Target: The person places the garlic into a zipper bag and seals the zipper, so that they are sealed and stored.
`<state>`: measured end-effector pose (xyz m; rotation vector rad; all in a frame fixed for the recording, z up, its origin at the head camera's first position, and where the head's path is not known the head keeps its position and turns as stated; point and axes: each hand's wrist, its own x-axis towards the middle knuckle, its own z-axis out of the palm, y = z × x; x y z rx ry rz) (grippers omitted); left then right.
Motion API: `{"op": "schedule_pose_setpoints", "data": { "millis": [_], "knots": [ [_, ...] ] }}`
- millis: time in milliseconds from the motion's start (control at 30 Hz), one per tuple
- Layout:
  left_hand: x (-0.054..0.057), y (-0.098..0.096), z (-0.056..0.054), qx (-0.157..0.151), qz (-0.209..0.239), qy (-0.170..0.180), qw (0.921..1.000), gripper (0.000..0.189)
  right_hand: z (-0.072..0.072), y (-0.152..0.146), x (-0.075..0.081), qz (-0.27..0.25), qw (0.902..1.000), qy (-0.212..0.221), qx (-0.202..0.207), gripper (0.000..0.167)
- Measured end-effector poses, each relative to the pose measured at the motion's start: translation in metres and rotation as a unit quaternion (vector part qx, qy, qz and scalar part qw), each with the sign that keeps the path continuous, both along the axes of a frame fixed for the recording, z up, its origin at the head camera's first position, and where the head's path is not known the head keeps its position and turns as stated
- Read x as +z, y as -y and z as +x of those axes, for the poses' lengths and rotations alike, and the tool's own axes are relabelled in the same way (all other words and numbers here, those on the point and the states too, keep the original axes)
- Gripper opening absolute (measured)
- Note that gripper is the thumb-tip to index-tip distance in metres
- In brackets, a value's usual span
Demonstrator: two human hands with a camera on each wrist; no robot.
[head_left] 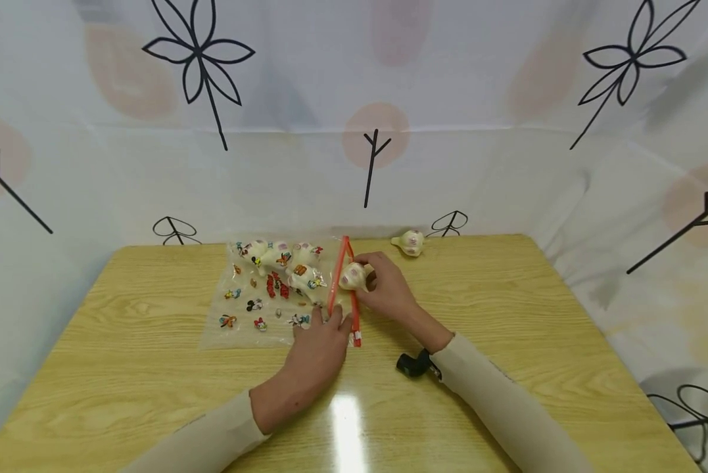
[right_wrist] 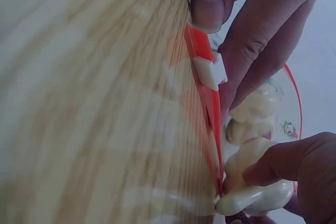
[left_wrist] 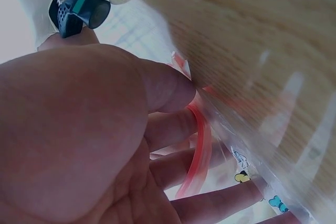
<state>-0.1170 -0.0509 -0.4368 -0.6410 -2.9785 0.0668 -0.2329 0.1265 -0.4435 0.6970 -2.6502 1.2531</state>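
A clear zip bag (head_left: 244,335) printed with cartoon figures lies on the table, its red-edged mouth (head_left: 334,289) parted toward the right. Several garlic bulbs (head_left: 303,279) are inside it, toward the back. My left hand (head_left: 321,348) holds the bag at the near end of the mouth. In the left wrist view, its thumb (left_wrist: 170,87) is at the red zip strip (left_wrist: 199,150) and its fingers reach past the strip. Pinched by my right hand (head_left: 386,286), another garlic bulb (head_left: 352,276) sits in the mouth between the red strips. The white slider (right_wrist: 210,72) shows near the left thumb.
One more garlic bulb (head_left: 411,243) lies at the table's back edge, right of the bag. A dark wrist camera (head_left: 414,364) is strapped at the right sleeve. White patterned cloth (head_left: 294,177) hangs behind and beside the wooden table (head_left: 484,295).
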Motion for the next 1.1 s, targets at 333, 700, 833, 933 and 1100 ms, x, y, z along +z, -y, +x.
{"op": "schedule_pose_setpoints", "data": {
  "millis": [333, 700, 833, 933, 1100],
  "knots": [
    [0.0, 0.001, 0.0, -0.006, -0.017, -0.022, 0.9996, 0.038, -0.005, 0.012, -0.001, -0.009, 0.9999, 0.01, -0.004, 0.057],
    [-0.001, 0.001, 0.0, -0.004, -0.02, -0.026, 0.9995, 0.037, -0.011, 0.021, -0.005, -0.036, 0.999, 0.027, -0.005, 0.043],
    [-0.001, 0.0, 0.0, -0.004, -0.021, -0.028, 0.9994, 0.036, -0.012, 0.024, -0.005, -0.043, 0.9986, 0.03, -0.002, 0.039],
    [0.001, 0.001, 0.0, -0.005, -0.02, -0.03, 0.9993, 0.036, -0.013, 0.028, -0.004, -0.046, 0.9983, 0.037, -0.001, 0.036],
    [0.002, 0.003, 0.0, -0.009, -0.017, -0.028, 0.9994, 0.036, -0.016, 0.033, -0.005, -0.044, 0.9983, 0.038, 0.001, 0.031]
  ]
}}
